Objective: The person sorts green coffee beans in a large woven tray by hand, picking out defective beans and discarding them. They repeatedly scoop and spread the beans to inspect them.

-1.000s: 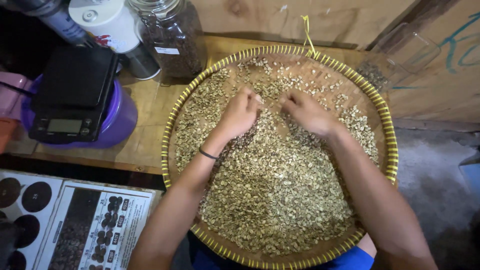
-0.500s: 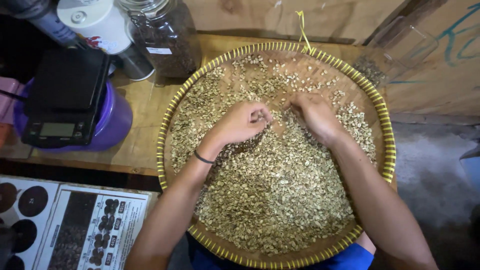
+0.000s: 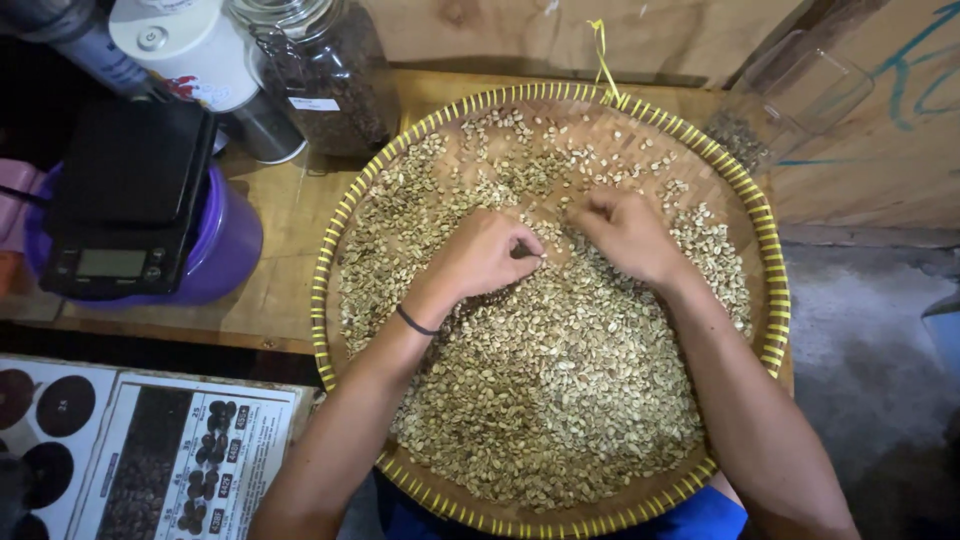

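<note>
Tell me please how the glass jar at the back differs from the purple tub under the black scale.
The glass jar is clear and shows dark contents; the purple tub is opaque. The glass jar stands free at the back of the table, while the purple tub carries a black scale on top. The glass jar sits nearer the woven tray; the purple tub stands further left. Both rest upright on the wooden table.

Fingertips of both hands curl under, hidden — tray's (image 3: pixel 335 230) near rim cut off.
</note>
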